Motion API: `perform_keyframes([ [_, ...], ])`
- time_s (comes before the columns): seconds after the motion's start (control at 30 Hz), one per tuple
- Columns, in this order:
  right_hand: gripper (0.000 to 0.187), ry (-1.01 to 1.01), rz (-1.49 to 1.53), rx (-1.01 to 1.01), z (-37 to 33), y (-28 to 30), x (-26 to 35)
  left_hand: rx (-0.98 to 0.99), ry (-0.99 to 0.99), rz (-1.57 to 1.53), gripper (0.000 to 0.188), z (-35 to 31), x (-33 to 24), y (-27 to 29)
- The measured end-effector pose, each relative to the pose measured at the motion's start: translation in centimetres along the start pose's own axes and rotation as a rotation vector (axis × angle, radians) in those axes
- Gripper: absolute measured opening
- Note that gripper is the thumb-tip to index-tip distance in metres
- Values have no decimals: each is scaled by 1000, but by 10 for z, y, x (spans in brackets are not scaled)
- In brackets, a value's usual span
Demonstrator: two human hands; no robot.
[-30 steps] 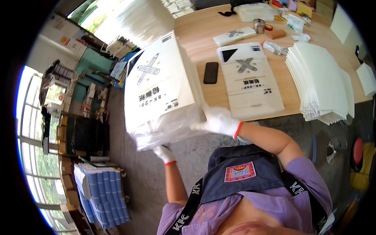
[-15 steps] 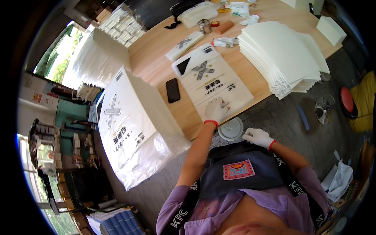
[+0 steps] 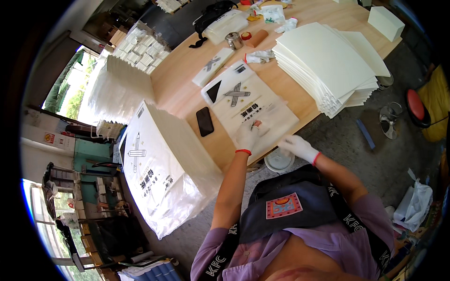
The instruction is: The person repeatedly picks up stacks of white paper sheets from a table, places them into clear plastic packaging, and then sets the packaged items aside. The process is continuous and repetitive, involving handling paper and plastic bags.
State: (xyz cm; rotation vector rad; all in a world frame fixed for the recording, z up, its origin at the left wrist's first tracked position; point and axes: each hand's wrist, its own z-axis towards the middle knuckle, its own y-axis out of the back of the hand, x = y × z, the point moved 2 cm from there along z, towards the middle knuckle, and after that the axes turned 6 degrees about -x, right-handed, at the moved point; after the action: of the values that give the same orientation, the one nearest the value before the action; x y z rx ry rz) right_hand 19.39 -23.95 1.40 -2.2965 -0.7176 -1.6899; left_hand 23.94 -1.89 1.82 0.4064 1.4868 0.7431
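On the table (image 3: 171, 70), the bag (image 3: 251, 104) is touched by the left hand (image 3: 247, 136), right hand (image 3: 299, 147) nearby; finger closure on both cannot be told.

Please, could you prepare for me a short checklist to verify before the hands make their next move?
1. Both hands gloved: ok, the left hand and the right hand wear white gloves with red cuffs.
2. Printed pack lying flat on the table: ok.
3. Right hand touching the pack: cannot tell; it is blurred near the pack's lower end.
4. Phone off the pack: ok, it lies beside it.
5. White sheets fully on the table: not ok, the near end juts past the edge.
6. Tall wrapped stack fully supported: cannot tell, its base is hidden.
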Motion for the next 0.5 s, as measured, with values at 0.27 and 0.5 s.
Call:
perform_keyframes([
  [0.27,45,88,-57,-215,93,-16,50,-295,69,-647,14,18,0,24],
  [0.5,37,-137,-610,-140,42,44,20,-139,31,-1078,22,12,-61,68],
])
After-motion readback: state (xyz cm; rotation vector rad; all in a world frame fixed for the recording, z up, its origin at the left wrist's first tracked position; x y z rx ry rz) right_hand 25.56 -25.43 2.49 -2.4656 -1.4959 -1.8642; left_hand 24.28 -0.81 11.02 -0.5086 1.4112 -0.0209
